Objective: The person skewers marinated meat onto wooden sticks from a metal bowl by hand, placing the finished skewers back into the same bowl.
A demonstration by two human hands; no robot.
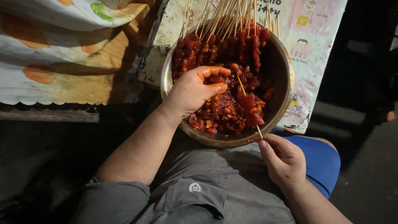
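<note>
Head view, looking down at the lap. Round metal bowl (286,89) sits at the edge of a surface covered with a printed cloth (315,37), just in front of the person's knees. Bowl is about full of marinated meat chunks (226,112), dark red, oily, with bits of orange seasoning, heaped in the near half. Far half holds finished meat skewers (219,43), meat ends down in the bowl, bamboo sticks fanning up over the far rim.

Left hand (195,91) is inside the bowl, on the heap, fingers curled around a piece of meat (214,79); grip closed on it, fingertips stained red.

Right hand (284,159) is below the near rim, over the lap, pinching the bare end of a partly loaded skewer (251,105) between thumb and fingers. Stick slants up and left into the bowl, a few chunks threaded on it, pointed tip free near the left hand's fingers.

Left of the bowl: wooden board (103,74) under a flower-print cloth (62,25). Grey shorts (207,182) and blue fabric (319,159) at bottom. Surroundings dark.
</note>
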